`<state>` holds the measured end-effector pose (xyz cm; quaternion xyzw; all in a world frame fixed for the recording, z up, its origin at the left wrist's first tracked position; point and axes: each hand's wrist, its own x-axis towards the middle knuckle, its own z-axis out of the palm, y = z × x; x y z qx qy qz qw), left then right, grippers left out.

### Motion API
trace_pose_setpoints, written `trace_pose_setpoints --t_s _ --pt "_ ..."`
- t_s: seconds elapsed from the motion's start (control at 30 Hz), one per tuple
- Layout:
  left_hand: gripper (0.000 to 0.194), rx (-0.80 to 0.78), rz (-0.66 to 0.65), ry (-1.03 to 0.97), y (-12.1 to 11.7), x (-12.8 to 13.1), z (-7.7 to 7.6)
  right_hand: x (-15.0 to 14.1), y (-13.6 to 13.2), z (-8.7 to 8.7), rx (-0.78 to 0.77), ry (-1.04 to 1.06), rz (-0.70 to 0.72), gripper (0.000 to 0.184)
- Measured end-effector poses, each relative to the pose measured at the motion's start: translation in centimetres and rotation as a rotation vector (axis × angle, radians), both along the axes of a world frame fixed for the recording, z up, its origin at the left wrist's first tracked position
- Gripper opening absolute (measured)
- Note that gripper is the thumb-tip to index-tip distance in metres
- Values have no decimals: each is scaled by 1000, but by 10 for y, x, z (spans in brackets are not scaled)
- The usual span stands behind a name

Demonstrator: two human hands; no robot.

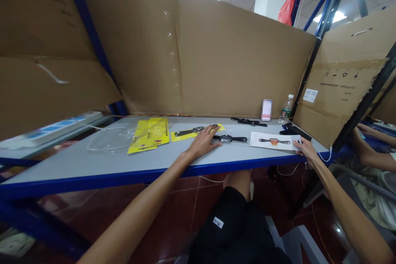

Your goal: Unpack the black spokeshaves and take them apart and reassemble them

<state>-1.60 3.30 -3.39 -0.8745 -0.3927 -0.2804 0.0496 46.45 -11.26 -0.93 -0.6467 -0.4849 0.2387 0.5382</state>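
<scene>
My right hand [305,148] grips the right end of a white card [266,145], printed with a dark strap-like item with an orange-red middle. My left hand [202,142] lies palm down with its fingers stretched out. It rests between two black strap-like items. One black item [187,133] lies over a yellow card [174,136], partly under my left fingertips. To the right of that hand is the other black item [233,139], with a wider middle, in what looks like clear plastic. Left of my hands, yellow printed cards [148,134] overlap on the table.
More black strap-like pieces [249,121] lie at the back of the grey table [102,169]. A phone [266,110] stands near a plastic bottle [286,109]. Clear plastic [109,140] lies at the left. Cardboard walls [241,62] enclose the table. Another person's arm [368,148] shows at far right.
</scene>
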Motion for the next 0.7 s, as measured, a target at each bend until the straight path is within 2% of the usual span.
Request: trace_pose_setpoints --t_s 0.27,0.7 --pt "82 -35 51 1 -3 1 -1 3 15 9 -76 -17 -1 32" --pt "82 -51 69 2 -4 2 2 13 21 25 -140 -1 163 37"
